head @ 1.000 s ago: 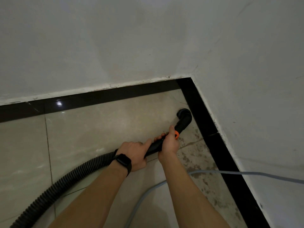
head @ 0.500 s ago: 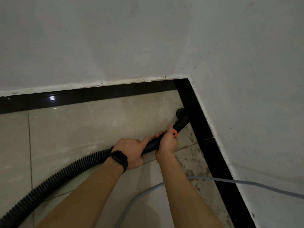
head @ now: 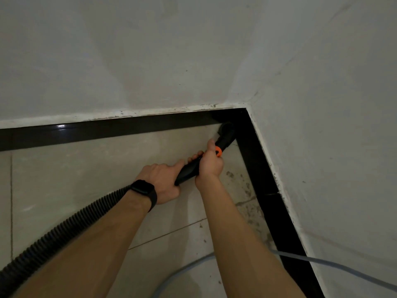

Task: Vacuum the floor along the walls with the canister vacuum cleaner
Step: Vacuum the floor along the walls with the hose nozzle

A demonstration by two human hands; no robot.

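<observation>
**Q:** State the fixed surfaces, largest first.

**A:** Two white plastered walls point(head: 150, 50), matt and faintly scuffed, meet in a corner at upper right. The floor point(head: 86, 179) is beige glazed tile in large rectangles with thin grout lines. A glossy black skirting point(head: 107, 130) runs as a flat band along the foot of both walls. Its top edge shows chipped white paint. Dark speckled stains point(head: 247, 190) mark the tiles beside the right-hand skirting.

**Q:** Where is the vacuum equipment?

**A:** A black corrugated hose point(head: 64, 229), ribbed and round, rises from the lower left edge to the left wrist. A smooth grey cable point(head: 343, 266) lies across the floor and the right skirting, passing behind the right forearm. The rigid handle tube point(head: 189, 171), smooth black plastic, points at the corner. Its nozzle point(head: 226, 132) sits down in the corner, against the right skirting.

**Q:** Hand condition?

**A:** The hands are close together, not touching. The left hand point(head: 161, 181) grips the rear end of the handle tube, where the hose joins. The right hand point(head: 211, 166) is wrapped round the tube further forward, thumb extended along it.

**Q:** Small items?

**A:** A black rectangular watch point(head: 142, 190) is on the left wrist. An orange collar point(head: 218, 152) sits on the tube at the right thumb.
</observation>
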